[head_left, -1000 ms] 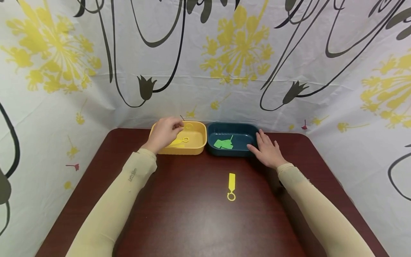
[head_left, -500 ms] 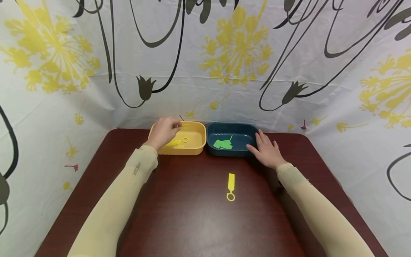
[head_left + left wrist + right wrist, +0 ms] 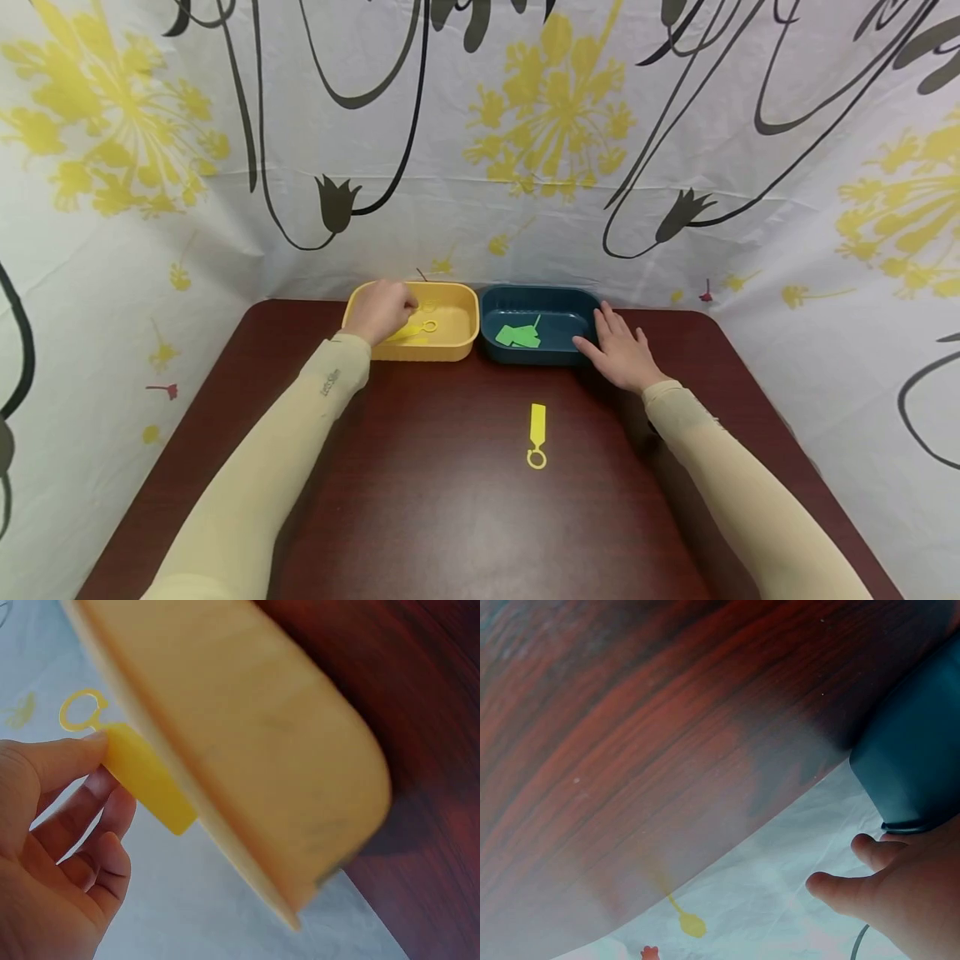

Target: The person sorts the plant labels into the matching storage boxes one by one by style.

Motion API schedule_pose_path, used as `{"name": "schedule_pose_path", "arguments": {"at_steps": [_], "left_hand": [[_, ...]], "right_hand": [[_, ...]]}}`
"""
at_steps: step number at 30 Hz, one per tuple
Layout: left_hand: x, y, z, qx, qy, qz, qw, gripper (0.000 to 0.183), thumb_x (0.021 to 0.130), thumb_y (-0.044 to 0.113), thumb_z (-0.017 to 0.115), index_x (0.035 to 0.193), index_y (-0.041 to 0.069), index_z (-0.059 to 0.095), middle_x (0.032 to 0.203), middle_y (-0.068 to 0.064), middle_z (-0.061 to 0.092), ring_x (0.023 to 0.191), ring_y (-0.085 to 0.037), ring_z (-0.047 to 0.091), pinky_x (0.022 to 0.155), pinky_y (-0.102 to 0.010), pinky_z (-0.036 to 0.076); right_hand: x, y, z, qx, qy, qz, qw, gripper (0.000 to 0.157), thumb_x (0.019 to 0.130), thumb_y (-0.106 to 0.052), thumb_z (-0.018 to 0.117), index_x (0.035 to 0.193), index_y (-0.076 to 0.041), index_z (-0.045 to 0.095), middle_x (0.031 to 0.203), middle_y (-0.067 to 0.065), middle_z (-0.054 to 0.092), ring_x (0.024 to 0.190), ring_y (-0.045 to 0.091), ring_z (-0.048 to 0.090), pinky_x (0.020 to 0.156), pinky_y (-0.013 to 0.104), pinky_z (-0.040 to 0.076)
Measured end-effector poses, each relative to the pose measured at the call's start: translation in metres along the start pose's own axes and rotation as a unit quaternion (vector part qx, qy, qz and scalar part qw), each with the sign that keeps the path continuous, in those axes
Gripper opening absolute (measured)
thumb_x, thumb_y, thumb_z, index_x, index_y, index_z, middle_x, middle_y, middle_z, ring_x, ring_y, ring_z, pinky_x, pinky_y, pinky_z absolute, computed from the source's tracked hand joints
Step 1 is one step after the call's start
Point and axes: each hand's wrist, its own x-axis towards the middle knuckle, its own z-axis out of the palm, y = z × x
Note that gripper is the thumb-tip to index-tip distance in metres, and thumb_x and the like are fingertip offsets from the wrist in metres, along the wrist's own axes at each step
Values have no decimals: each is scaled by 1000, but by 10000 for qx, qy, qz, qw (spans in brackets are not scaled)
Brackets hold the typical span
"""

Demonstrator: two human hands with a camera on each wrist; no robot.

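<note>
At the left wall of the yellow bin (image 3: 450, 353) is my left hand (image 3: 381, 312). In the left wrist view its thumb and fingers pinch a yellow tag with a ring end (image 3: 148, 778), held at the bin's rim. More yellow tags (image 3: 412, 331) lie inside that bin. My right hand (image 3: 624, 357) rests on the right rim of the dark teal bin (image 3: 525, 357), fingers straight and spread. Green tags (image 3: 519, 336) lie in the teal bin, overlapping each other. Another yellow ring-ended tag (image 3: 537, 427) lies flat on the table, in front of the teal bin.
The two bins stand side by side near the back edge of the dark red-brown table (image 3: 450, 483). A white cloth with printed flowers (image 3: 450, 225) hangs close behind them and along both sides.
My left hand, holding its tag, has dipped slightly toward the yellow bin. The right hand keeps its place on the teal bin. The head view has shifted a little.
</note>
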Motion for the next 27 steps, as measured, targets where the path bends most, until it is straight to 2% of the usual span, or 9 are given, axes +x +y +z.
{"name": "schedule_pose_path", "arguments": {"at_steps": [2, 5, 12, 17, 21, 27], "left_hand": [[0, -3, 4, 211, 83, 159, 9996, 35, 90, 0, 59, 59, 16, 60, 59, 0, 43, 60, -19, 38, 57, -33, 33], [-1, -6, 7, 400, 167, 244, 9988, 41, 86, -3, 55, 52, 19, 48, 55, 2, 31, 57, -17, 31, 56, -32, 28], [3, -7, 10, 561, -62, 190, 9982, 43, 84, -6, 50, 52, 19, 39, 56, 2, 25, 56, -16, 27, 55, -32, 26], [7, -8, 13, 784, -205, 162, 9966, 39, 81, -9, 50, 53, 17, 42, 56, 0, 29, 56, -18, 30, 54, -32, 26], [10, -9, 18, 970, -357, 220, 9944, 33, 83, -8, 55, 59, 14, 52, 57, -1, 38, 57, -19, 36, 54, -33, 33], [12, -13, 23, 1100, -550, 218, 9922, 31, 86, -7, 58, 61, 12, 53, 57, -2, 43, 57, -19, 40, 55, -34, 39]], "right_hand": [[0, 0, 0, -2, 15, -1, 10000, 99, 96, -77, 26, 162, -6, 7, 169, 10, -5, 152, 38, 5, 112, 72, 1], [0, 0, 0, 2, 40, -10, 10000, 99, 96, -77, 27, 162, -5, 9, 169, 11, -4, 152, 38, 6, 112, 72, 2], [-1, -1, -2, 22, 18, -16, 10000, 99, 96, -77, 27, 162, -5, 9, 169, 12, -3, 153, 37, 5, 112, 72, 2], [-1, -1, -2, 14, 17, 10, 10000, 98, 96, -77, 27, 162, -6, 8, 169, 12, -3, 153, 37, 4, 112, 71, 2], [-1, -1, -1, 53, 9, 10, 10000, 98, 96, -76, 28, 162, -6, 8, 169, 11, -4, 153, 37, 4, 112, 71, 1], [-1, -1, -1, 39, 21, -2, 10000, 99, 96, -77, 28, 162, -6, 9, 169, 10, -3, 153, 36, 5, 112, 71, 2]]}}
